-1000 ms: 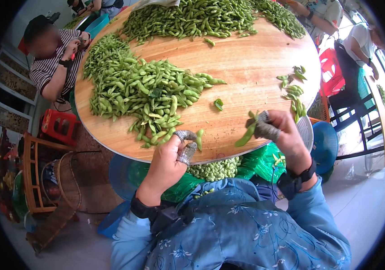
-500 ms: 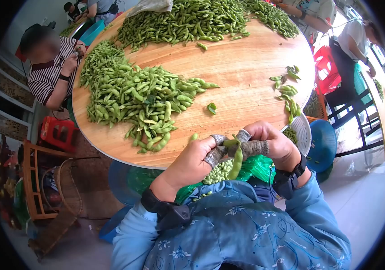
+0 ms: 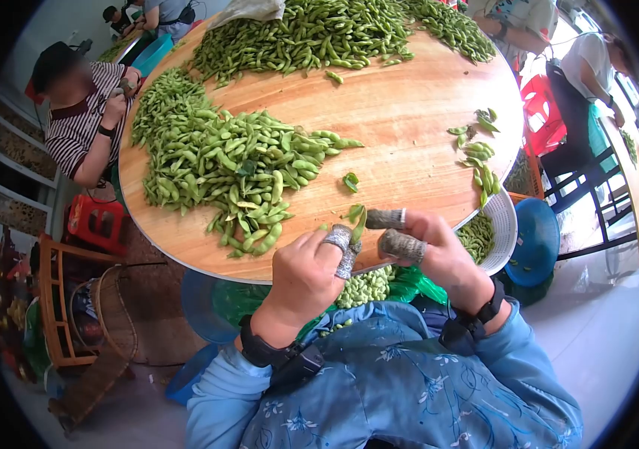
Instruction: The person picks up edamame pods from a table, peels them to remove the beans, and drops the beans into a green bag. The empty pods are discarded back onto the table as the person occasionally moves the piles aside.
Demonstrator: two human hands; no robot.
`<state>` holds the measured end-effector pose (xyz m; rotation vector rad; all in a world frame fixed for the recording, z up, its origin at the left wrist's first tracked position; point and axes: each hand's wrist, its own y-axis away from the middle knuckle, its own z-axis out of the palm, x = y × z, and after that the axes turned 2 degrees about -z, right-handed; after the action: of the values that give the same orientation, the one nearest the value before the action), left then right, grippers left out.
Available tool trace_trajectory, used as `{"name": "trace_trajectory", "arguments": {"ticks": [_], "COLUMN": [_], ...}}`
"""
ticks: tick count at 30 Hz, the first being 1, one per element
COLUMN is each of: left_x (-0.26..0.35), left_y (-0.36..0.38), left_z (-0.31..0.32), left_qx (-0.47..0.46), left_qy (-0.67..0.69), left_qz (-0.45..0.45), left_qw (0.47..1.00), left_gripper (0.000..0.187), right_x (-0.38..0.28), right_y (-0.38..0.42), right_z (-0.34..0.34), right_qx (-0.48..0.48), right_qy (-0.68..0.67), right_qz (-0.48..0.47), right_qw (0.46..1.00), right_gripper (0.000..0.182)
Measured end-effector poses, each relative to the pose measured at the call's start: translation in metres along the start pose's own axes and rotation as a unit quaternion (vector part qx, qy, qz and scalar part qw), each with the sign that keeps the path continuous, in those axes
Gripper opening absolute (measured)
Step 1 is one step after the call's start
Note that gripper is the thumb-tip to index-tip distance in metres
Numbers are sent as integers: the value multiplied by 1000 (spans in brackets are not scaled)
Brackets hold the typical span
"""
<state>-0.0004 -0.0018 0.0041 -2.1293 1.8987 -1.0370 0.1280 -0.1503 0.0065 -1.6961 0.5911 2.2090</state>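
My left hand, with grey covers on its fingers, pinches a green pod that points up over the table's front edge. Just to the right, my right hand has its covered thumb and forefinger spread apart, with nothing seen between them. A large heap of green pods lies on the round wooden table to the left of my hands. Below them, shelled beans fill a container beside green plastic.
Another pod heap covers the table's far side. Loose pods lie near its right edge, above a white basket and a blue basin. A person in a striped shirt sits at the left; others are farther back.
My hands have moved apart. The left has turned upward with a pod in its fingers; the right has let go and opened. The long pod hanging between them is gone from there.
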Motion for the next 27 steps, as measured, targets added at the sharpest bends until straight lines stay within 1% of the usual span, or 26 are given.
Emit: {"name": "trace_trajectory", "arguments": {"ticks": [1,2,3,4,5,6,7,8,10,13,14,15,16,17,18,19,20,21,22,23,24,25,27], "left_x": [0,0,-1,-1,-1,0,1,2,3,-1,-1,-1,0,-1,-2,-3,-4,-6,-7,-5,-2,0,-1], "left_y": [0,1,4,6,7,7,7,7,8,10,11,12,13,14,16,17,17,17,17,17,15,14,15], "left_z": [-1,-1,0,0,0,2,3,3,3,9,8,6,6,7,9,11,11,10,10,9,8,8,9], "left_qx": [-20,-20,-38,-56,-57,-73,-88,-87,-149,-119,-119,-123,-127,-126,-99,-71,-72,-68,-64,-64,-59,-54,-45], "left_qy": [-41,-41,-40,-40,-40,4,49,48,142,171,171,120,69,70,47,25,26,2,-22,-21,-38,-56,-62], "left_qz": [33,33,49,65,64,17,-29,-30,-130,-153,-153,-129,-104,-104,-78,-51,-51,-33,-15,-15,-6,4,12], "left_qw": [998,998,997,996,996,997,995,995,970,966,966,977,984,984,991,996,996,997,998,998,998,997,997], "left_gripper": [15,15,17,19,19,19,20,20,25,25,25,25,25,25,27,28,28,31,35,35,24,13,12], "right_x": [-1,-1,1,5,9,13,17,20,22,19,18,18,19,22,23,21,16,13,12,12,10,9,7], "right_y": [-2,-3,-5,-8,-10,-12,-14,-15,-15,-13,-11,-10,-10,-9,-8,-6,-3,-1,-1,-2,-3,-3,-3], "right_z": [2,5,7,8,9,9,10,10,13,18,19,20,19,16,14,13,14,14,14,15,15,16,17], "right_qx": [-15,-30,-11,-12,-25,-37,-37,-36,-35,-34,2,38,38,9,-19,-18,-8,2,2,-20,-41,-41,-51], "right_qy": [-40,-79,-94,-95,-117,-140,-140,-124,-107,-118,-94,-68,-68,-57,-47,-47,-29,-11,-10,-23,-37,-37,-62], "right_qz": [34,69,71,72,51,29,30,21,13,-5,-25,-44,-44,-41,-38,-36,-15,5,6,12,17,17,26], "right_qw": [999,994,993,993,991,989,989,991,994,992,995,996,996,997,998,998,999,1000,1000,999,998,998,996], "right_gripper": [29,29,26,26,25,23,23,22,21,19,19,20,20,21,21,21,22,22,22,22,22,22,22]}}
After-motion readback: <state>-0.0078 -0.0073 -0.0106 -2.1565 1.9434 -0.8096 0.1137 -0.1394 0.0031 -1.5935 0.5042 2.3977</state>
